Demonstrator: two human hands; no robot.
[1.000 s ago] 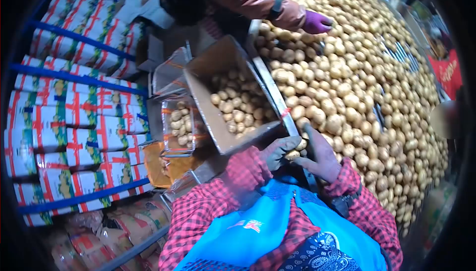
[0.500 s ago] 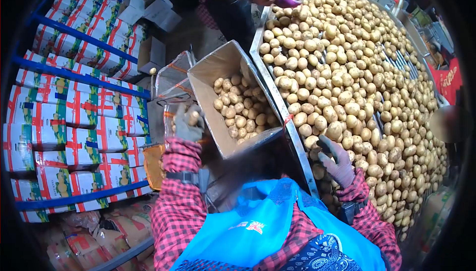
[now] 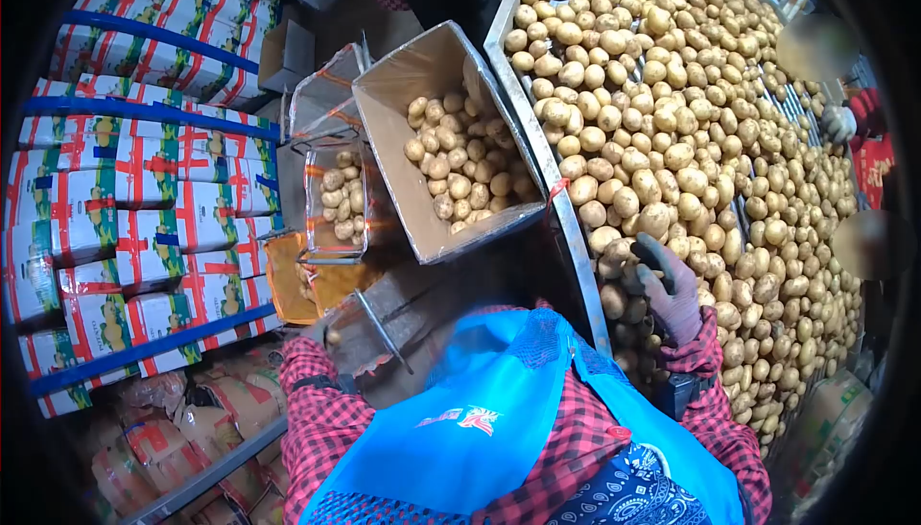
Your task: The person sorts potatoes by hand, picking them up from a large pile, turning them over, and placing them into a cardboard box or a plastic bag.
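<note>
One gloved right hand (image 3: pixel 673 299) has its fingers bent against heaped potatoes (image 3: pixel 655 217). Left of it, past a metal rim (image 3: pixel 587 283), I see an open carton (image 3: pixel 398 155) holding more. Farther left, the blurred left hand (image 3: pixel 318 331) is near an orange container (image 3: pixel 289 280). I cannot tell whether either hand grips anything.

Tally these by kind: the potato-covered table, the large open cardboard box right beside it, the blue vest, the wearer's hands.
Table: 1
Large cardboard box: 1
Blue vest: 1
Hands: 2 (left hand, partly hidden; right hand)
Total: 5
</note>
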